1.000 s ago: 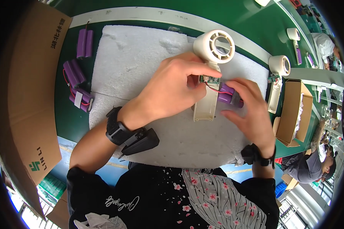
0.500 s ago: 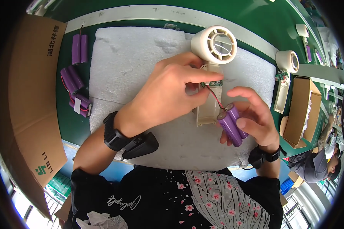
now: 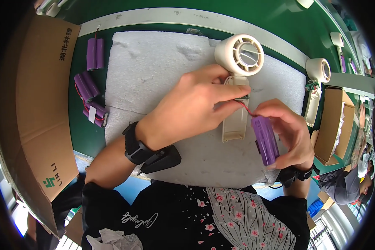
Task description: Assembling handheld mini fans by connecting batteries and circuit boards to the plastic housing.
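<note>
A cream handheld fan lies on the foam with its long handle shell open. My left hand is closed over the upper handle, thumb and fingers pinched at the small circuit board, which they mostly cover. Thin red wires run from those fingertips to a purple battery pack. My right hand grips this pack by its ends, fingers at the top and thumb at the bottom, just right of the handle. One cell faces me and mostly hides the rest of the pack.
White foam sheet covers the green bench. At left are several purple battery packs and a tall cardboard box. On the right stand another opened fan and a small carton; a co-worker sits beyond.
My right hand has turned the battery pack, so one cell faces me instead of two, and shifted its grip to the ends. My left fingers now hide more of the board.
</note>
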`<state>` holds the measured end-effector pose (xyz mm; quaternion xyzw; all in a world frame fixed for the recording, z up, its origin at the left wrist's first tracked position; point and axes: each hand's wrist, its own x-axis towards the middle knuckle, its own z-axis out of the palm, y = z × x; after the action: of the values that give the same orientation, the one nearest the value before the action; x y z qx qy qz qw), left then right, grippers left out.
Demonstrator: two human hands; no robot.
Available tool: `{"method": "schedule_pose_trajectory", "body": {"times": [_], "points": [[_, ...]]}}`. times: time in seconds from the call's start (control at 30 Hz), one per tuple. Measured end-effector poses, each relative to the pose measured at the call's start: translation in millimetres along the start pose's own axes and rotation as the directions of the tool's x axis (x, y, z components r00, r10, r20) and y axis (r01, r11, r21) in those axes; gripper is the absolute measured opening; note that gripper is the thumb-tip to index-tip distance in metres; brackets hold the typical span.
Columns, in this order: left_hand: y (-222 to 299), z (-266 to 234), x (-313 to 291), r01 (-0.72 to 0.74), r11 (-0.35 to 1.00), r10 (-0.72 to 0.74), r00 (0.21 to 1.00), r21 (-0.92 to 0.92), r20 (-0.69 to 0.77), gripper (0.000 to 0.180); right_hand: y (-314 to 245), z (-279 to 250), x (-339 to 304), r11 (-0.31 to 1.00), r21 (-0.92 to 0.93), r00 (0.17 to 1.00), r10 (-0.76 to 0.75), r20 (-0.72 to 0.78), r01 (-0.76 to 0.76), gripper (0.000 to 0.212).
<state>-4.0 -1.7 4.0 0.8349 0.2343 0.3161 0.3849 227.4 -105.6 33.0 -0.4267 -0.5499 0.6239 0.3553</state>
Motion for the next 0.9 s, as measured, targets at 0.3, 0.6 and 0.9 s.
{"method": "schedule_pose_trajectory", "body": {"times": [0.3,0.6,0.9], "points": [[-2,-5,-1,-0.035,0.998,0.038,0.996,-0.042,0.081,0.035,-9,32,6,0.869,-0.491,0.988,-0.123,-0.092,0.063,0.074],[-2,-7,0,-0.082,0.997,0.081,0.991,0.010,0.106,0.035,-5,45,10,0.697,-0.706,0.963,-0.255,-0.088,0.120,0.071],[0,-9,-1,-0.080,0.996,0.071,0.984,0.050,0.166,0.037,-6,53,3,0.676,-0.733,0.954,-0.260,-0.149,0.070,0.065]]}}
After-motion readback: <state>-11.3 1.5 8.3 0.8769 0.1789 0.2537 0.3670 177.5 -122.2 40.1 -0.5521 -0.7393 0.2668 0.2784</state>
